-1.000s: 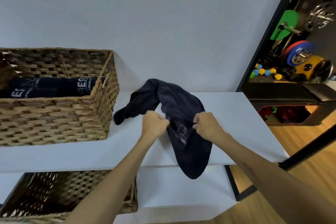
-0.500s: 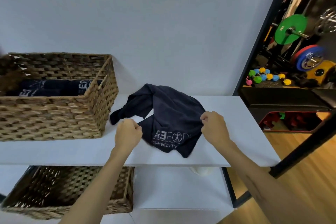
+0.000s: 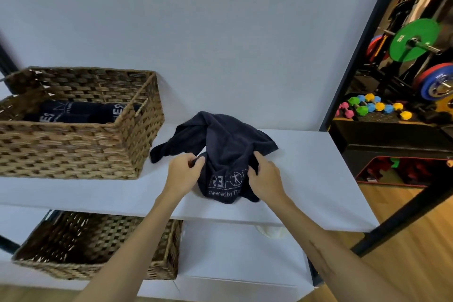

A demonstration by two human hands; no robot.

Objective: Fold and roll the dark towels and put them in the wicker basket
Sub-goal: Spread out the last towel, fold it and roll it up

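Head view shows my two bare hands on a soft, crumpled dark navy towel (image 3: 228, 147) lying on the flat white shelf top (image 3: 318, 179). My left hand (image 3: 183, 174) pinches a fold of cloth at the towel's 9 o'clock side. My right hand (image 3: 266, 179) has fingers curled tight around bunched cloth at its 3 o'clock side. Between my hands I can read pale printed letters: "RE" with a little stick-man in a circle, and under it "owered by". The other letters are hidden in the folds.

At 9 o'clock from the towel, just beside one loose corner, sits a big brown woven wicker basket (image 3: 137, 144) shaped like a box, bumpy all over. Inside it lie rolled dark towels (image 3: 81, 113) with pale letters "ES" on them. The smaller writing there is too tiny to read.

At 7 o'clock, on the lower white shelf (image 3: 240, 257), stands a second woven wicker basket (image 3: 157, 265).
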